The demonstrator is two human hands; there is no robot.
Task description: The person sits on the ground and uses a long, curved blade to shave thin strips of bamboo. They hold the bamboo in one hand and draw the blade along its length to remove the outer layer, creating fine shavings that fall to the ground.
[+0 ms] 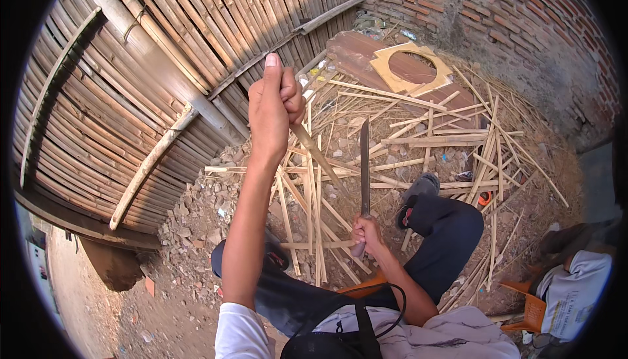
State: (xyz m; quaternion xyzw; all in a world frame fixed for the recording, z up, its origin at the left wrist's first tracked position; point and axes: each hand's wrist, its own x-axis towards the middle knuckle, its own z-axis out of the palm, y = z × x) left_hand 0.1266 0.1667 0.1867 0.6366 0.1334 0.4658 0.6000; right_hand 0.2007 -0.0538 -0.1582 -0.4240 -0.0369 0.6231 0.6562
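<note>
My left hand [275,101] is raised in front of the bamboo wall, thumb up and fingers closed around a bamboo strip [316,153]. The strip slants down and right from the fist toward the blade; whether its lower end touches the metal I cannot tell. Lower down, between my knees, my right hand [367,233] grips the handle of a long machete [365,163]. Its dark, narrow blade stands upright, pointing away from me. Many split bamboo strips [435,140] lie crossed on the ground beyond my hands.
A bamboo-slat wall [150,97] rises at the left, a brick wall [523,25] at the back right. A brown board [356,51] carries a yellowish panel [379,68] with a round hole. Rubble covers the ground. At right, another person in white [575,293] is beside an orange chair [528,308].
</note>
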